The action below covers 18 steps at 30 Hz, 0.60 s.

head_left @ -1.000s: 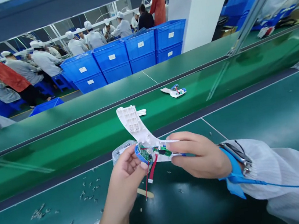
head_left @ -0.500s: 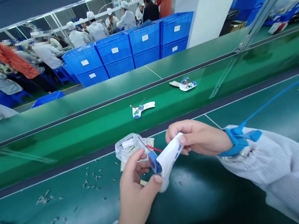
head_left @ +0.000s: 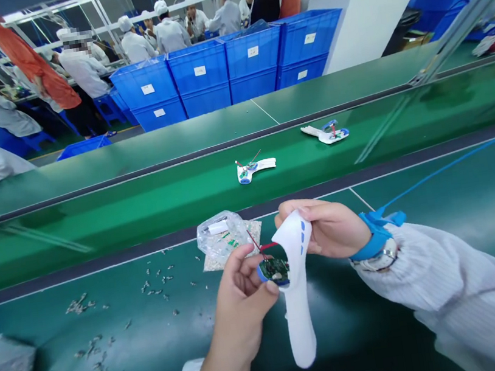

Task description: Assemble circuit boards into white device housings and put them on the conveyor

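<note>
White plastic housing [head_left: 297, 301], curved like a handle, is held in the air above the green tabletop [head_left: 366, 341], at the middle of the view. Its long axis runs almost straight away from the person, with the narrow end at 6 o'clock and the wider end, marked with small blue dots, at 12. The right hand [head_left: 322, 230], reaching in from 3 o'clock, is the nearer to the housing and clamps that wider end between thumb and fingers. The left hand [head_left: 240, 300], rising from 6 o'clock, holds a round green circuit board [head_left: 274, 271] with a blue rim, just beside the housing's 9 o'clock edge. Red and black wires [head_left: 263, 247] lead off the board. The hands are close together, both on this one assembly. A clear plastic bag [head_left: 222, 238] of small parts lies at 11 o'clock from them, and small metal pieces [head_left: 77, 304] are scattered at 9 o'clock. Beyond, two similar white units [head_left: 254, 170] rest on a green conveyor belt [head_left: 142, 225] at 12 o'clock, with blue plastic crates [head_left: 226, 68] and white-clad co-workers [head_left: 166, 35] farther off.
</note>
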Each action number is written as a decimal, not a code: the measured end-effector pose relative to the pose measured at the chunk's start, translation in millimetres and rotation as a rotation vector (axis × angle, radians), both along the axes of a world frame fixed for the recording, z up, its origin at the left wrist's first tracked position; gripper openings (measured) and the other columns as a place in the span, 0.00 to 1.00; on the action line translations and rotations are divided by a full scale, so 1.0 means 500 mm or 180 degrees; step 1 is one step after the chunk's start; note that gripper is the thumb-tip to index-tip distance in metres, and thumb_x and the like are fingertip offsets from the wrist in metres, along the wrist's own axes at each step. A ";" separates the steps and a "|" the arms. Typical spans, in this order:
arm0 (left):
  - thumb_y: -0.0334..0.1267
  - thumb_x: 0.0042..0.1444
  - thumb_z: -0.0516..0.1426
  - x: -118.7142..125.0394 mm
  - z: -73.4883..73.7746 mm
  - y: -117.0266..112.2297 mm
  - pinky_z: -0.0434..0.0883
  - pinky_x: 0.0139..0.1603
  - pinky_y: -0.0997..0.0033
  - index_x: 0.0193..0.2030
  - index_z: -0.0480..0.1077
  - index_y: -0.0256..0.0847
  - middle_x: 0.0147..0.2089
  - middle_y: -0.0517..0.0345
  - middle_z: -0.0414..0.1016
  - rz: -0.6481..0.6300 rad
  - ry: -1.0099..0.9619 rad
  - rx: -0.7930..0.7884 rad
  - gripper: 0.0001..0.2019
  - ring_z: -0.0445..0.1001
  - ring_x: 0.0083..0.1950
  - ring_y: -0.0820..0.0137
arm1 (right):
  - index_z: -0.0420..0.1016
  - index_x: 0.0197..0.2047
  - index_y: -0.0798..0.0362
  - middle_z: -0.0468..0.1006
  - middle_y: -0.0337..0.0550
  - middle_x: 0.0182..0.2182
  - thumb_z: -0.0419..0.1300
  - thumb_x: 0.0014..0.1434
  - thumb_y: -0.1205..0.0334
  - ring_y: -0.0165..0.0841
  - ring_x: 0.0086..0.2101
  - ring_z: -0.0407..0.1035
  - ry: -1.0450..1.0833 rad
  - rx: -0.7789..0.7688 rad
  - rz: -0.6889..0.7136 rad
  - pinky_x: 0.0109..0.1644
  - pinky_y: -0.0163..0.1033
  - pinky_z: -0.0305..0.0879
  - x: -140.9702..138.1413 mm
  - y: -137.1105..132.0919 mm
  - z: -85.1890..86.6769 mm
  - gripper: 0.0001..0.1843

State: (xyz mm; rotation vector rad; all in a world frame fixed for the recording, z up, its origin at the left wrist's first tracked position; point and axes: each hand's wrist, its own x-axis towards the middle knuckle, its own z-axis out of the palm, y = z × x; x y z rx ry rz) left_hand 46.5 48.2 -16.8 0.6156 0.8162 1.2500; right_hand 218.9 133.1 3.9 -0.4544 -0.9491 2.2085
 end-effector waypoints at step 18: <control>0.47 0.37 0.68 -0.005 -0.001 0.014 0.69 0.27 0.78 0.38 0.73 0.43 0.31 0.60 0.76 0.0457 -0.0104 0.0194 0.20 0.72 0.28 0.74 | 0.59 0.26 0.55 0.62 0.33 0.19 0.58 0.54 0.50 0.22 0.17 0.56 -0.0043 0.0261 -0.0118 0.18 0.28 0.52 -0.025 -0.016 -0.041 0.18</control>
